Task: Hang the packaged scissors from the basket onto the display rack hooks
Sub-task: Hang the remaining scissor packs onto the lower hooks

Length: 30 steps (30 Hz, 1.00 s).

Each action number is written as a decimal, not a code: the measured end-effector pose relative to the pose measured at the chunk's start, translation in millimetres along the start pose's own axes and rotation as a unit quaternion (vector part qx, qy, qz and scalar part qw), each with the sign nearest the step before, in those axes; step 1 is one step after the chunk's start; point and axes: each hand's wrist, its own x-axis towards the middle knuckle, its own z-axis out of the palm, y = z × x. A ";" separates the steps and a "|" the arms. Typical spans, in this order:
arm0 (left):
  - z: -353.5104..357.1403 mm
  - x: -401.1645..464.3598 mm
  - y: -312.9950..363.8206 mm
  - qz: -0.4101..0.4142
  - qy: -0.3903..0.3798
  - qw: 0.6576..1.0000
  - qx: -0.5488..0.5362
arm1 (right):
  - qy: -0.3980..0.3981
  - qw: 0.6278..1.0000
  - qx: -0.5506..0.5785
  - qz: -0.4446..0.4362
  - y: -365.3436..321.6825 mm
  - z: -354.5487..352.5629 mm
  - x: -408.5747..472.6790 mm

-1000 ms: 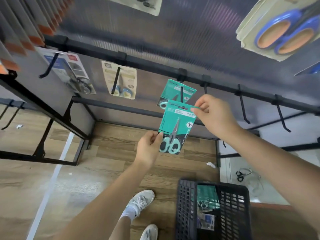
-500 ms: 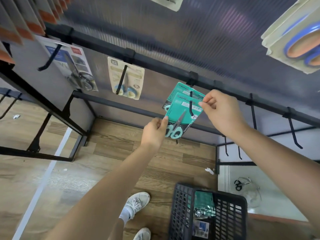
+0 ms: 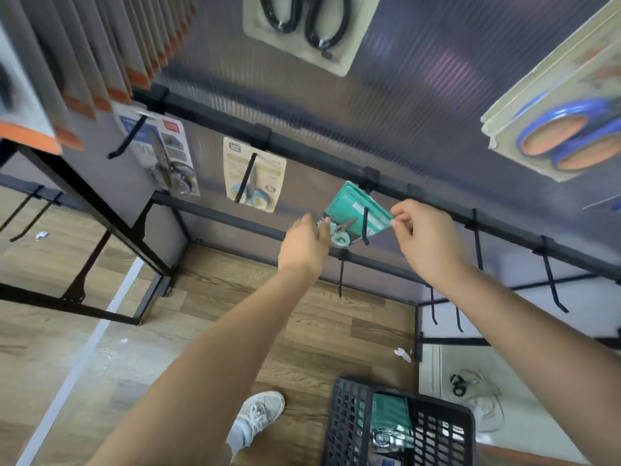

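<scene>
Head view: the teal pack now sits threaded on the hook, pushed back against the teal pack already there; a second ago it was clear of the hook tip. My right hand pinches its top corner and my left hand holds the bottom edge. I judge this hang nearly done, with more packs waiting in the basket.

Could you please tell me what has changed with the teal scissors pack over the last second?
The teal pack went up from in front of the hook onto it, joining the pack already hanging there. The right hand still pinches its top corner and the left hand its lower end. The basket stays on the floor.
</scene>
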 end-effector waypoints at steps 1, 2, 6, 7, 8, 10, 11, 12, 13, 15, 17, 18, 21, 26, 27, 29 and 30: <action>-5.2 -5.3 5.0 0.025 0.004 0.999 0.024 | 0.006 1.000 0.002 0.000 -1.1 -4.3 -4.7; -10.9 -11.2 10.8 0.051 0.007 0.998 0.046 | 0.014 1.000 0.001 0.001 -2.1 -10.3 -9.9; -40.5 -45.7 39.6 0.153 -0.010 0.979 0.132 | 0.030 0.999 -0.016 0.019 -8.4 -44.2 -45.9; -48.0 -56.8 48.4 0.174 -0.011 0.974 0.147 | 0.023 0.999 -0.016 0.032 -8.8 -53.2 -56.2; -53.8 -68.9 57.6 0.192 -0.011 0.969 0.156 | 0.016 0.999 -0.017 0.046 -8.1 -62.8 -68.1; -60.9 -97.2 77.8 0.216 -0.012 0.961 0.173 | 0.013 0.997 -0.017 0.080 -2.7 -82.1 -97.6; -60.9 -112.5 88.1 0.227 -0.016 0.956 0.184 | 0.017 0.995 -0.018 0.095 0.7 -92.1 -115.4; -58.5 -128.1 98.3 0.237 -0.020 0.952 0.192 | 0.027 0.993 -0.019 0.109 5.0 -102.1 -133.9; -54.4 -143.2 109.3 0.251 -0.027 0.947 0.200 | 0.041 0.992 -0.017 0.121 9.1 -112.5 -152.4; -39.3 -173.3 130.1 0.290 -0.050 0.933 0.207 | 0.070 0.985 -0.012 0.155 19.3 -131.5 -192.7; -18.2 -207.9 149.8 0.325 -0.079 0.916 0.220 | 0.091 0.976 -0.010 0.199 33.8 -146.6 -238.3; -5.7 -225.7 159.6 0.345 -0.095 0.906 0.226 | 0.102 0.970 -0.007 0.222 42.9 -152.4 -261.2; 38.8 -290.4 188.9 0.409 -0.158 0.862 0.254 | 0.138 0.942 0.012 0.305 72.4 -167.0 -343.7; 106.0 -363.6 201.9 0.452 -0.247 0.819 0.252 | 0.166 0.901 0.037 0.399 97.8 -168.3 -446.3; 119.9 -378.4 202.8 0.467 -0.264 0.806 0.248 | 0.174 0.891 0.043 0.418 101.9 -168.5 -465.2; 142.6 -405.9 204.2 0.494 -0.295 0.778 0.252 | 0.187 0.866 0.063 0.459 113.9 -166.1 -496.7; 151.6 -417.9 205.0 0.503 -0.311 0.765 0.255 | 0.192 0.854 0.073 0.477 119.3 -163.6 -510.3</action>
